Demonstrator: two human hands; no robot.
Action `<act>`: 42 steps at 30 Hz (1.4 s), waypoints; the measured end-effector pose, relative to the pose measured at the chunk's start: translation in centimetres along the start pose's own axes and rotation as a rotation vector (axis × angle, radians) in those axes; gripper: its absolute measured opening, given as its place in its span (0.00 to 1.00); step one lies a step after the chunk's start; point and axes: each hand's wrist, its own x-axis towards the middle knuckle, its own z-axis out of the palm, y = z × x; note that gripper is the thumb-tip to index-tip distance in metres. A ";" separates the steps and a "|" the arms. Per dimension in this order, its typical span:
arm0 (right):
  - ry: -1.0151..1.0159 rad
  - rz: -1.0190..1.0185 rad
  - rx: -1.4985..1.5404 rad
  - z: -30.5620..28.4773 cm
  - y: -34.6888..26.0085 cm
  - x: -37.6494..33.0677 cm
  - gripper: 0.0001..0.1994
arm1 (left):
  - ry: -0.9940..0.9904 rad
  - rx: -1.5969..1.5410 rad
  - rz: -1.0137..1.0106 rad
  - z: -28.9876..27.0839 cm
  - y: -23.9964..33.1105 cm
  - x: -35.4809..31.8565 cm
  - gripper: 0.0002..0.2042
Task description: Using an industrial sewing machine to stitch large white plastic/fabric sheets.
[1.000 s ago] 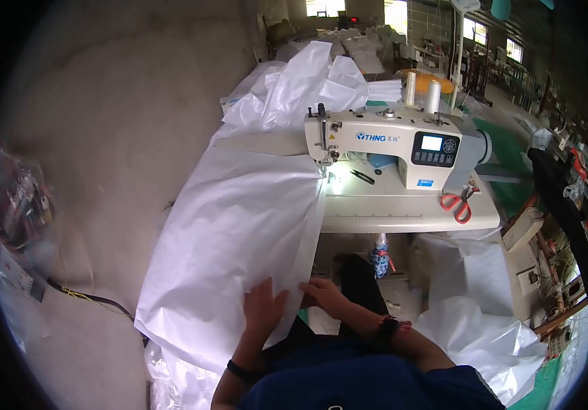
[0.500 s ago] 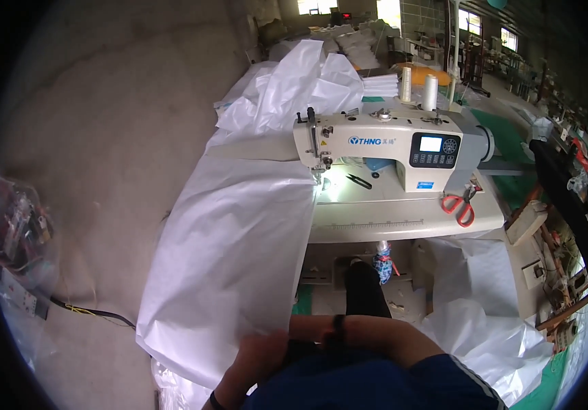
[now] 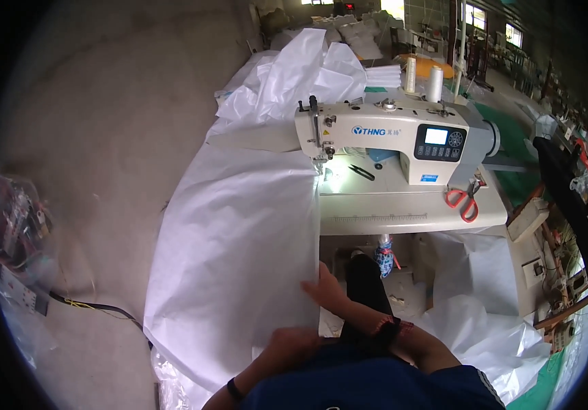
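Note:
A large white plastic-like sheet [image 3: 232,246] hangs down the left side of the sewing machine [image 3: 376,130], and its right edge runs up to the lit needle area. My right hand [image 3: 327,290] pinches that edge below the table, thumb on top and fingers behind. Lower and to the left, my left hand [image 3: 294,342] is curled closed at the sheet's lower right part; its fingertips are hidden. Black thread snips [image 3: 362,173] lie beside the needle, and red-handled scissors [image 3: 463,201] rest at the right of the machine bed.
More white sheeting [image 3: 294,75] is heaped behind the machine, near two thread cones [image 3: 435,83]. Another white sheet [image 3: 478,301] hangs at the lower right. A black cable [image 3: 96,306] crosses the floor at left. My leg [image 3: 364,294] reaches under the table [image 3: 403,222].
My right hand has come up and forward from near my lap to the sheet's edge. My left hand has shifted slightly right. The sheet's right edge lies straighter, and the view has tilted slightly.

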 end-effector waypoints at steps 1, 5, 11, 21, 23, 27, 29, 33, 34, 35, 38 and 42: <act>-0.014 0.024 -0.038 0.1 0.2 -0.3 0.21 | 0.111 0.136 -0.062 -0.5 0.0 0.3 0.09; -0.112 0.157 0.117 0.7 1.2 -1.1 0.20 | 0.445 0.451 -0.290 -1.8 -1.3 1.9 0.10; -0.154 0.233 0.161 -0.1 1.0 -1.6 0.22 | 0.340 0.343 -0.293 0.5 -4.1 3.2 0.05; -0.331 0.198 0.130 -0.5 2.8 -2.2 0.13 | -0.060 0.232 -0.152 -0.8 -1.0 3.5 0.05; -0.368 0.258 0.192 -1.0 2.7 -2.7 0.11 | 0.116 0.358 -0.234 -1.5 -1.5 3.2 0.08; -0.371 -0.138 -0.083 -1.4 2.1 -3.5 0.11 | 0.362 0.544 -0.539 -1.6 -3.7 2.4 0.12; -0.398 -0.186 -0.048 -1.1 1.9 -3.5 0.12 | 0.342 0.579 -0.594 -1.7 -4.9 1.7 0.12; -0.462 0.287 0.050 0.0 2.0 -3.8 0.14 | 0.362 0.489 -0.600 -2.5 -5.4 0.3 0.10; -0.438 0.295 0.101 0.3 2.1 -3.9 0.13 | 0.363 0.434 -0.649 -2.7 -5.2 0.3 0.09; -0.421 0.324 0.143 0.6 2.1 -4.0 0.13 | 0.306 0.244 -0.526 -3.0 -5.0 0.4 0.09; -0.452 0.106 -0.063 0.9 1.9 -4.5 0.12 | 0.173 -0.192 -0.366 -3.2 -4.1 2.1 0.09; -0.573 -0.219 -0.458 0.1 0.6 -5.6 0.11 | 0.053 -0.297 -0.392 -3.2 -3.8 4.6 0.08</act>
